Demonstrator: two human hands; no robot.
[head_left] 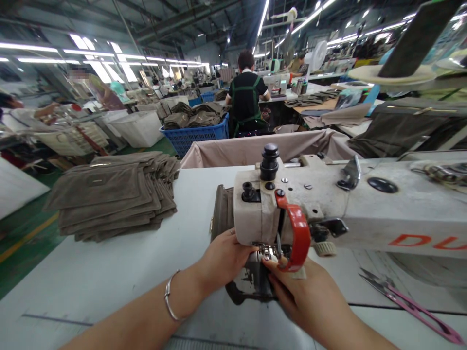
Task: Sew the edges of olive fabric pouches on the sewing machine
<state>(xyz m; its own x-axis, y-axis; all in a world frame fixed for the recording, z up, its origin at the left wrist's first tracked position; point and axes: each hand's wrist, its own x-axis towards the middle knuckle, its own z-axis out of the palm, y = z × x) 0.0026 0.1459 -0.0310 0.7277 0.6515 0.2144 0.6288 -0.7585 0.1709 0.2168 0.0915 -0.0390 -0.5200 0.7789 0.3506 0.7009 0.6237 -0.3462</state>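
Note:
A white sewing machine with a red guard stands before me. My left hand is closed at the left of the needle area, its fingers on a brown fabric piece that runs back beside the machine head. On the other side of the presser foot, my right hand has its fingers drawn together, partly covered by the guard. What lies between its fingertips is too small to make out. Both hands rest low, close to the dark metal plate under the needle.
Brown fabric pouches are piled at the table's left. Pink-handled scissors lie at the right. Beyond the table are a pink cloth-lined bin, a blue basket of brown pieces and a seated co-worker. A thread cone stands upper right.

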